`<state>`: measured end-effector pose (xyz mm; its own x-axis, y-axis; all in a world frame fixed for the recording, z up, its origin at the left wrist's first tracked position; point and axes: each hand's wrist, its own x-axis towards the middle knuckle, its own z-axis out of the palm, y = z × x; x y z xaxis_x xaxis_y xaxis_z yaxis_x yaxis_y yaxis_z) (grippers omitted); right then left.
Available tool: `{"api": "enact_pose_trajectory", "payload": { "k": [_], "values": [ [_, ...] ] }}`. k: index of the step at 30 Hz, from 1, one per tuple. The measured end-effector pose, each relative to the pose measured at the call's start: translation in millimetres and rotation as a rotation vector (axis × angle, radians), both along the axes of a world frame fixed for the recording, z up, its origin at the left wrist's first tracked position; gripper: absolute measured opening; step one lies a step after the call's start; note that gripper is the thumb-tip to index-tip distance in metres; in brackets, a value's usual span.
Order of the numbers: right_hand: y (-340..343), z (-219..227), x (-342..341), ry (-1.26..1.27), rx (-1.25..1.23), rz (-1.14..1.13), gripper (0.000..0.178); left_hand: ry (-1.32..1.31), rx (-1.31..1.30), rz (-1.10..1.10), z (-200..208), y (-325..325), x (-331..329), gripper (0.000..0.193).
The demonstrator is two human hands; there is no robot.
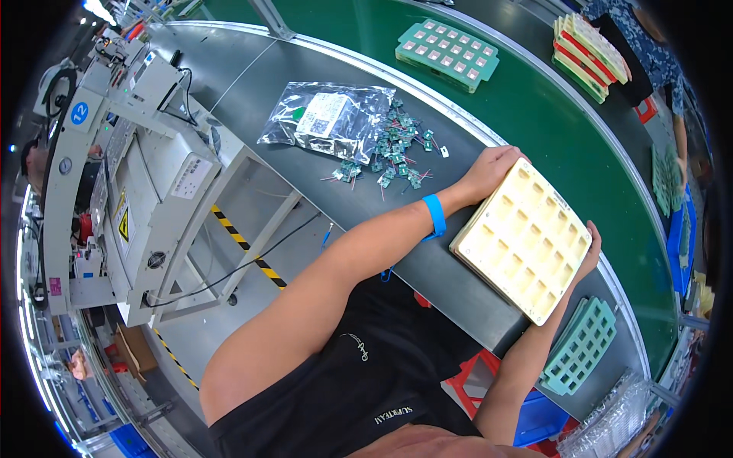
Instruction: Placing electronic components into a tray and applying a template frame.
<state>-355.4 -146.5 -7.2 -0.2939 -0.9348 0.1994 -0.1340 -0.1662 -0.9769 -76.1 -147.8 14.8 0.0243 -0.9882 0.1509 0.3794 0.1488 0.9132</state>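
Note:
Both of my hands grip a cream-coloured tray (525, 243) with rows of square pockets, which sits over the grey worktop. Its left edge looks layered, so it may be more than one tray stacked. My left hand (492, 172) is wrapped round the far left corner, a blue band on its wrist. On the right edge, my right hand (590, 256) has its fingers round the side, partly hidden by the tray. To the left lie a heap of small green circuit boards (397, 153) with thin wires and a silvery bag (359, 111) with a white label.
A green pocketed tray (584, 343) lies right of my right forearm. Another green tray (447, 53) sits on the green conveyor (527, 99). Stacked cream and red trays (588, 57) stand beyond, near another person (649, 46). A white machine (164, 191) stands at left.

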Motion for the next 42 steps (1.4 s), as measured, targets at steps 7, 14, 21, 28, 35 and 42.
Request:
{"api": "enact_pose_trajectory", "payload": {
  "k": [7,14,21,28,35,42],
  "values": [
    [3.9,3.2,2.7,-0.015,0.0,-0.005,0.029,0.073,0.05,-0.03,2.4,1.5,-1.0,0.033],
    [7.5,6.6,6.0,-0.018,0.021,-0.001,0.031,0.051,0.03,-0.021,-0.3,-0.1,0.3,0.031],
    [0.7,-4.2,0.8,0.041,-0.025,0.006,0.036,0.051,0.021,-0.02,4.3,0.8,4.3,0.031],
    [4.7,4.1,-0.5,-0.218,0.042,0.033,0.035,0.047,0.04,0.006,-1.5,-1.4,-4.0,0.032],
    [3.3,1.8,-1.3,-0.15,0.036,0.028,0.038,0.044,0.031,0.024,5.8,1.3,-1.7,0.034],
    [1.0,-2.2,-7.6,-0.028,0.042,0.03,0.033,0.03,0.015,0.011,0.0,-0.4,-2.0,0.032]
  ]
}}
